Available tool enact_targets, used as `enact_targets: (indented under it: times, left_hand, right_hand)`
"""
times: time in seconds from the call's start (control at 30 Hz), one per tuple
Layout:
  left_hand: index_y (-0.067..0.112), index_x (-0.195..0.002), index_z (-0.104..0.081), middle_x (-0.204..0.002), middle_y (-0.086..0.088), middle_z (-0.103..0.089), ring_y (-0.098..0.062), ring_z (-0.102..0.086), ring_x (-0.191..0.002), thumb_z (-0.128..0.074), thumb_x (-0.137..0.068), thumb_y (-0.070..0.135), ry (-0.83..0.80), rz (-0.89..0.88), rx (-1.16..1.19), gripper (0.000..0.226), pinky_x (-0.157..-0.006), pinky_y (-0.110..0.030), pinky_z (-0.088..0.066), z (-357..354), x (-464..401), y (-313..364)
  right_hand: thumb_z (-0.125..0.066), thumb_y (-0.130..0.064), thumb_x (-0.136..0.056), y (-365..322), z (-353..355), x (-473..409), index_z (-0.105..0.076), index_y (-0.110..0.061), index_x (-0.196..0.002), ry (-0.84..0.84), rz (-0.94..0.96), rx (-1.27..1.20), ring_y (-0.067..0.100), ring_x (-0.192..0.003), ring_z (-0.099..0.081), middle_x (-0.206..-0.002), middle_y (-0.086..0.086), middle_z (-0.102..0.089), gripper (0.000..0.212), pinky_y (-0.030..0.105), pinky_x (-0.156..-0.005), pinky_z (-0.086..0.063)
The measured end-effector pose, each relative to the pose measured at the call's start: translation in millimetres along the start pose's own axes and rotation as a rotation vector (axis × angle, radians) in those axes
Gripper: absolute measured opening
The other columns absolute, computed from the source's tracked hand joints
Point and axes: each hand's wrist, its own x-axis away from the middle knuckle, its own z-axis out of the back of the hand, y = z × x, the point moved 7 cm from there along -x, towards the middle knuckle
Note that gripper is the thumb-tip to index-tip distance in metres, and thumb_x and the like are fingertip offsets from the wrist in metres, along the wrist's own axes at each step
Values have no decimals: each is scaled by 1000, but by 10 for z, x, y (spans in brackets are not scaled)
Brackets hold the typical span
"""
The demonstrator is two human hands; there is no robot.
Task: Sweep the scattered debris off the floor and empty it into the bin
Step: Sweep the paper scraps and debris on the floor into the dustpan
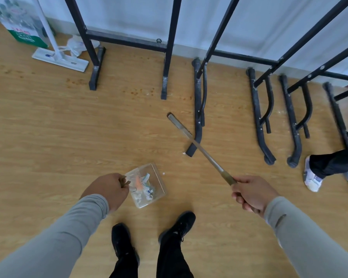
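- The sweeping step looks nearly done — the clear dustpan (147, 185) already carries a heap of debris (145, 189): white scraps with orange and blue bits.
- The left hand (109, 190) has its fingers curled round the pan's handle, holding the pan low, just ahead of the person's shoes; whether it rests on the floor (48, 127) or hangs just above it cannot be told.
- The right hand (251, 194) grips the broom (199, 147) near the top of its stick, fingers wrapped round it. The broom's head points away, toward the black frames (197, 109), and seems to be raised off the floor.
- Two stray white bits remain: one speck (163, 173) just beside the pan's far corner, another scrap (183, 153) at the foot of the nearest frame leg.
- The next move likely calls for bringing the broom head down beyond those bits and drawing them into the pan's mouth — then keeping the pan level while it is carried to the bin.
- No bin shows in view, so the person will probably have to turn and look for it.
- A white mop (58, 57) leans by the wall.
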Motion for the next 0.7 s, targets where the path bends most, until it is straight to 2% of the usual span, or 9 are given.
enact_targets:
  times: [0.13, 0.27, 0.47, 0.7]
  left_hand:
    - [29, -117, -65, -81, 9, -64, -15, -64, -73, -51, -96, 41, 12, 1, 8, 28, -72, -31, -55, -26, 21, -35]
    - [28, -113, -65, -82, 9, -64, -15, -63, -76, -51, -95, 42, 25, 4, 9, 27, -75, -32, -55, -45, 22, -43]
    - [25, -106, -67, -84, 3, -68, -18, -65, -75, -50, -94, 42, 0, 4, -9, 26, -76, -35, -58, -50, 39, -13]
    - [26, -102, -66, -83, 4, -68, -18, -65, -73, -50, -92, 41, -5, 0, -4, 24, -73, -34, -58, -100, 67, -22]
  right_hand:
    - [-53, 3, -95, -38, -238, -197, -64, -13, -114, 30, -44, 63, 18, -47, -46, -74, 16, -59, 28, 21, -37, -35]
    - [-53, 2, -94, 318, -365, -34, -62, -14, -126, -46, -116, 116, 16, -43, -44, -70, 15, -58, 36, 22, -37, -34]
    - [-55, 3, -96, 772, -162, 542, -64, -9, -122, -177, -185, -106, 15, -44, -42, -67, 15, -59, 29, 21, -33, -31]
    - [-56, 7, -95, 979, 43, 846, -65, -9, -126, -92, -106, -121, 17, -42, -39, -65, 18, -55, 36, 17, -34, -27]
